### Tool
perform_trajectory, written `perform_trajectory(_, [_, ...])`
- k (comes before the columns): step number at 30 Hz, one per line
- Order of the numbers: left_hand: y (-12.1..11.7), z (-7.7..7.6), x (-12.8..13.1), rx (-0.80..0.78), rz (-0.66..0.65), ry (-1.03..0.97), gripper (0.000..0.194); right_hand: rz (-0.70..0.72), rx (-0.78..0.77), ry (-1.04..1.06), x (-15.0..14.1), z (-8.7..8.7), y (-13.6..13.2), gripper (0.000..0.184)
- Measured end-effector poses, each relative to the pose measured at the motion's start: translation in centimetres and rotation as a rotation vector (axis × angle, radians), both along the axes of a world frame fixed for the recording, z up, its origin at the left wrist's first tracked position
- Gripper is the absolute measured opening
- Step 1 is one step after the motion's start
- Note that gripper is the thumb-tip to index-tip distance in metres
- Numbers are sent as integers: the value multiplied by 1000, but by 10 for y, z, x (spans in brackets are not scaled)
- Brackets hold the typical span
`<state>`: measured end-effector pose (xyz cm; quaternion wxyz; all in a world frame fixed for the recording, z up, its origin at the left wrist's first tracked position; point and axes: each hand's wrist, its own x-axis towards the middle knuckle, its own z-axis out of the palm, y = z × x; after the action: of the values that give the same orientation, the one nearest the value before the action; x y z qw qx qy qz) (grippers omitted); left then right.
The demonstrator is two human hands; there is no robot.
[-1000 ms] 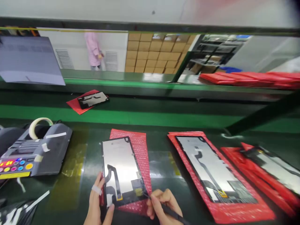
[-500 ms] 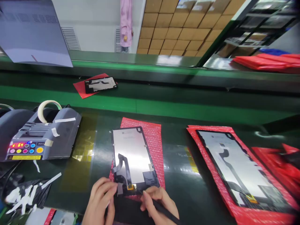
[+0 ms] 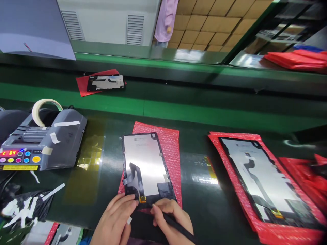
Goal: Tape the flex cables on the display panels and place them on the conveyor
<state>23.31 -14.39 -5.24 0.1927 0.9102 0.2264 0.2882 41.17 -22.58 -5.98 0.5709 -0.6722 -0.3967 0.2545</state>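
A tablet display panel lies back side up, with a dark ribbon cable and a gold connector near its lower edge. The fingers of my left hand rest closed at the panel's lower left corner. A small white piece of tape shows between its fingers and thumb. My right hand grips a black pen-shaped tool, its tip close to the connector at the panel's bottom edge. Under the panel is a red bubble-wrap bag.
To the right, another display panel lies on red bubble wrap. A grey tape dispenser stands left, with white tape strips below it. A smaller panel sits farther back; a person in a pink garment is beyond.
The view has shifted slightly. My left fingers have moved further onto the panel's lower left corner, and the white piece shows more clearly. The right hand keeps the black tool near the bottom edge.
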Motion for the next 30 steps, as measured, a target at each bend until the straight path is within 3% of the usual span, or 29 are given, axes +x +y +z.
perform_trajectory(6, [0,0,-1,-33,8,-3,54,147,-16,-128,12,-2,-1,28])
perform_trajectory(14, [4,9,8,83,-43,79,50,114,-44,-119,11,-1,0,27])
perform_trajectory(18, [8,14,13,129,-62,134,58,89,-39,-167,11,2,2,28])
perform_trajectory(23, [7,19,13,-56,-47,64,62,7,-100,-67,27,19,-5,14])
perform_trajectory(27, [-3,19,18,-350,-92,-77,54,197,-88,108,38,37,-8,13])
perform_trajectory(30, [-8,15,24,-382,-91,-89,45,369,-126,240,33,48,1,30])
